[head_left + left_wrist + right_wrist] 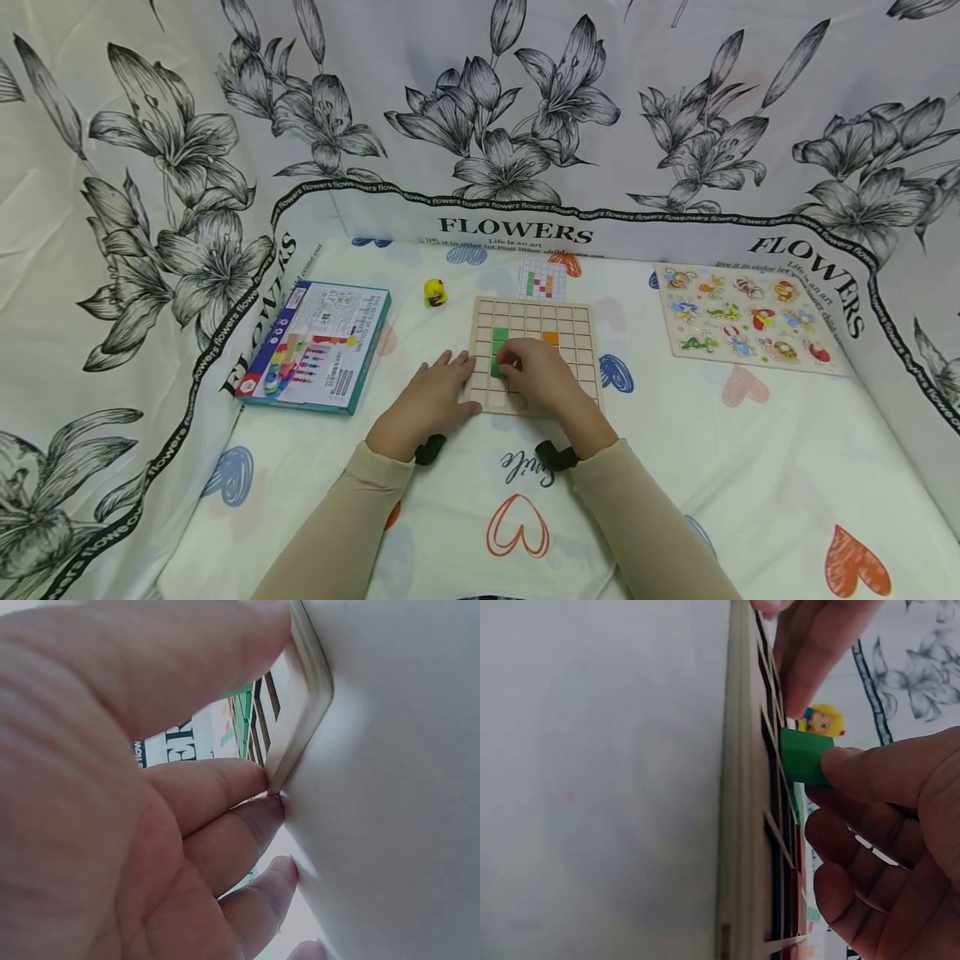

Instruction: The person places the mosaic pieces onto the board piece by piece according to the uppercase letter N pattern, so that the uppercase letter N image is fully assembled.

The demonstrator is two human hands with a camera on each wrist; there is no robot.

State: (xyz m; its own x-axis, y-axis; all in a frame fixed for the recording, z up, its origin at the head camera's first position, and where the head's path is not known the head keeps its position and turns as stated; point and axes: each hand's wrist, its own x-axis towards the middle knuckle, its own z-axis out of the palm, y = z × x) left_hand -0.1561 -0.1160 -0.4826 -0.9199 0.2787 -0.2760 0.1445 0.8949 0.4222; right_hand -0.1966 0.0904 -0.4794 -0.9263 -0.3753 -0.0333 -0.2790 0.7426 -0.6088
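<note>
A square wooden grid board point(491, 400) lies on the cloth in front of me. My left hand point(429, 396) rests at its left side, fingers spread and fairly straight; in the left wrist view the thumb and a fingertip touch the board near a corner. My right hand point(543, 375) is over the board, pinching a green block point(801, 756) between thumb and finger at the grid in the right wrist view. Other green pieces point(500, 334) sit in a left column, and an orange piece point(551, 338) sits farther right. My right hand covers part of the grid.
Behind the board lies a pattern card point(534, 292) with coloured squares. A small yellow toy figure point(435, 292) stands to its left. A flat toy box point(330, 346) is at the left, and an insect picture board point(738, 354) at the right. Flower-printed cloth walls surround the surface.
</note>
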